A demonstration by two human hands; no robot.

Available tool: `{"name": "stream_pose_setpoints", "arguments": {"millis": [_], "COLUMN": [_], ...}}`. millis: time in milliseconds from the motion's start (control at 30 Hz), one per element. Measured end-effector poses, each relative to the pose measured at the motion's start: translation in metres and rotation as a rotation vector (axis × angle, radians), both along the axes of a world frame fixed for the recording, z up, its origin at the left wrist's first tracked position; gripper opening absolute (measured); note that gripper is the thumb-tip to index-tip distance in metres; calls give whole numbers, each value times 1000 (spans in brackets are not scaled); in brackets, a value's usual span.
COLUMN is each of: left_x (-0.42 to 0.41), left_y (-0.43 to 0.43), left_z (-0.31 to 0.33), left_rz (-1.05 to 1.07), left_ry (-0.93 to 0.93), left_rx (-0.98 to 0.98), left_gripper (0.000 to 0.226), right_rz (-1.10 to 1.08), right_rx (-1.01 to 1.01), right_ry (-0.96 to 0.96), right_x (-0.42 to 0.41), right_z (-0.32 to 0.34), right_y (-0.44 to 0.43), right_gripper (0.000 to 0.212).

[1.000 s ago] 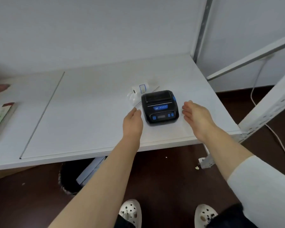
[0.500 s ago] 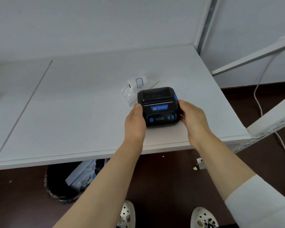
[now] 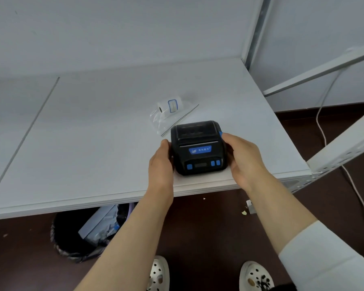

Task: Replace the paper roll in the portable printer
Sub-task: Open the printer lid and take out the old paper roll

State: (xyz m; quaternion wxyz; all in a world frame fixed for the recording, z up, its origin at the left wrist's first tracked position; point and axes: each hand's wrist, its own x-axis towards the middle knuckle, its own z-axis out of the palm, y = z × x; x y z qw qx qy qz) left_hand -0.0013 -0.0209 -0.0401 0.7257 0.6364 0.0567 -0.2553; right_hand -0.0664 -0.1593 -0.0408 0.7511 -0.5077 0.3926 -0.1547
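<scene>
Gripping the black portable printer (image 3: 198,148) from both sides, the left hand (image 3: 160,163) lies flat against its left flank while the right hand (image 3: 244,160) curls around its right flank, one fingertip at the blue side tab. It sits near the tabletop (image 3: 93,143) front edge; the paper roll (image 3: 171,106), bagged in clear plastic, lies just behind.

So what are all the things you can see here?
printer: one, black with blue buttons, near the table's front edge, lid shut
paper roll: one, white, in a clear bag behind the printer
table: one, white
bin: one, black, on the floor under the table
cable: one, white, hanging at the right
shoes: two, white with dark spots, on the brown floor
left hand: one, on the printer's left side
right hand: one, on the printer's right side
</scene>
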Motion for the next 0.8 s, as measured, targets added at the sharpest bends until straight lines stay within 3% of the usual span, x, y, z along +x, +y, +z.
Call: {"name": "stream_pose_setpoints", "arguments": {"millis": [200, 800], "left_x": [4, 9], "left_y": [-7, -9], "left_z": [-7, -12], "left_rz": [-19, 14], "left_ry": [-12, -41], "left_rx": [-30, -13], "left_gripper": [32, 30], "right_rz": [-33, -64], "right_rx": [21, 56], "right_ry": [5, -41], "right_x": [8, 8], "right_z": [3, 7], "right_y": [-2, -7], "right_gripper": [12, 10]}}
